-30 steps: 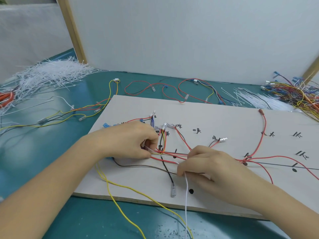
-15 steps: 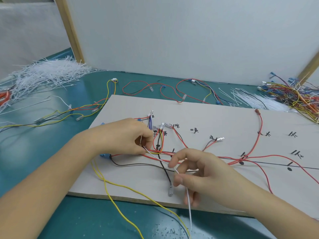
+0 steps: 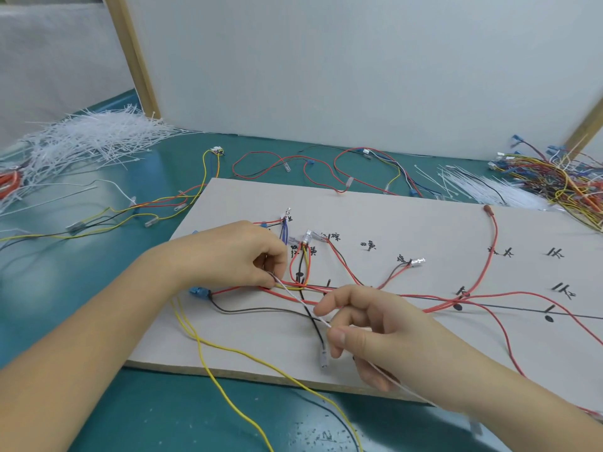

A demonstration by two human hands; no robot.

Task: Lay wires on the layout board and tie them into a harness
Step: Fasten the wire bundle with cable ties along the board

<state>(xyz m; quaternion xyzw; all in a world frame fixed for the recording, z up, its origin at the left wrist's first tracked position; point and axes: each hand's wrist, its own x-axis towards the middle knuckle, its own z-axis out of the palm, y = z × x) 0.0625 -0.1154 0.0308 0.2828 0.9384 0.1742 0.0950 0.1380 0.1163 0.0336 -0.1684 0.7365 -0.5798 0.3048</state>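
Note:
A grey layout board point(image 3: 408, 223) with black handwritten marks lies on the teal table. Red, black, brown and yellow wires point(image 3: 326, 288) run along it in a bundle. My left hand point(image 3: 238, 256) pinches the head end of a white cable tie point(image 3: 300, 296) at the bundle's left part. My right hand point(image 3: 375, 334) pinches the same tie's tail between thumb and finger; the tail runs on under my palm toward the lower right. A blue connector point(image 3: 199, 292) sits at the board's left edge.
A heap of white cable ties point(image 3: 91, 138) lies at the back left, a smaller one point(image 3: 489, 190) at the back right beside a tangle of coloured wires point(image 3: 561, 177). Loose wires point(image 3: 310, 168) lie behind the board; yellow wires point(image 3: 228, 370) trail off its front edge.
My right hand has drawn the cable tie's tail toward me and to the right, away from the bundle. My left hand has stayed at the bundle, holding the tie's other end.

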